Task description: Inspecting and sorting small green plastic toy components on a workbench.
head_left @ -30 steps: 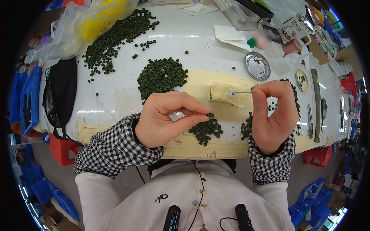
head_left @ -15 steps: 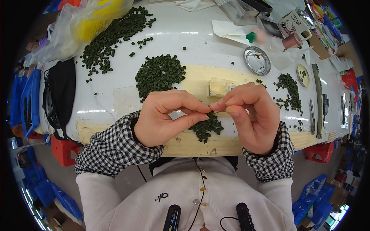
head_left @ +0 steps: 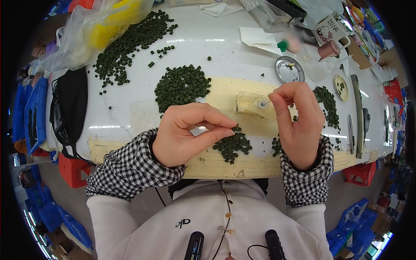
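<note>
Threading green beads: left hand pinched shut on one bead, just above the small pile by its fingertips. Right hand pinching what looks like a thin needle. Next, probably: bringing bead and needle tip together, hole lined up.

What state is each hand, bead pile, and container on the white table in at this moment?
Left hand: pinching a small dark green bead at the fingertips.
Right hand: raised, pinching a thin pin.
Small pile of dark green beads: loose, below the left fingertips.
Round pile of green beads: heaped, untouched.
Scattered green beads: spread out beside the plastic bag.
Round metal lid: lying flat.
White printed mug: lying tipped.
</note>
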{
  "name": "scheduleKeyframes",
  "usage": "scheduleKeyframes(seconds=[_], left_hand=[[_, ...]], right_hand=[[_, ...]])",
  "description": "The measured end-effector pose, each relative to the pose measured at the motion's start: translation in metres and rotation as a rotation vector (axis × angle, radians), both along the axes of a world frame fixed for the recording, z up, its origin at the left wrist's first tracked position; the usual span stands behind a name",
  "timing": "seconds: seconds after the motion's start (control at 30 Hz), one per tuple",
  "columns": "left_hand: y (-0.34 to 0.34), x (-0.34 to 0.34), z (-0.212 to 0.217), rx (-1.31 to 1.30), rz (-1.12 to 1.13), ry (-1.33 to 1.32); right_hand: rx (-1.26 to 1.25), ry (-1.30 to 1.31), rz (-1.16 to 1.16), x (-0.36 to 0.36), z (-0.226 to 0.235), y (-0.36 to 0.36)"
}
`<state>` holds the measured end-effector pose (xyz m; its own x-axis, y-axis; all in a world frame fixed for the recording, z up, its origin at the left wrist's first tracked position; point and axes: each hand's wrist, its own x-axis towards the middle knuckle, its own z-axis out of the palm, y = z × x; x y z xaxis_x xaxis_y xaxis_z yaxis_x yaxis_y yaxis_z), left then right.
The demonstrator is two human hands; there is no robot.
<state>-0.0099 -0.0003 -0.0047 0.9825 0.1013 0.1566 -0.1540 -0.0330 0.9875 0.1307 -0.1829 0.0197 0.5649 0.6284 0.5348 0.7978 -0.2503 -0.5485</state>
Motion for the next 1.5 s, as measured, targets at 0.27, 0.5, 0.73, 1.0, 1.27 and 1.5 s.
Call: scheduleKeyframes(seconds=[0.27, 0.5, 0.73, 1.0, 1.27, 1.5], left_hand=[[0.003, -0.001, 0.002, -0.045, 0.111, -0.069], [0.002, -0.002, 0.003, -0.075, 0.145, -0.081], [0.002, -0.001, 0.001, -0.078, 0.14, -0.072], [0.005, 0.0, -0.001, 0.024, 0.114, -0.109], [0.005, 0.001, -0.003, 0.06, 0.109, -0.088], [0.007, 0.001, -0.003, 0.067, 0.1, -0.098]], right_hand=[[-0.024, -0.135, 0.045, -0.006, 0.005, 0.002], [-0.004, 0.265, 0.35, -0.028, 0.001, 0.001], [-0.018, 0.366, 0.388, -0.032, -0.005, 0.002], [-0.039, 0.322, 0.417, -0.031, -0.006, 0.003], [-0.083, 0.159, 0.439, -0.03, -0.005, 0.004], [-0.054, 0.211, 0.441, -0.031, -0.005, 0.004]])
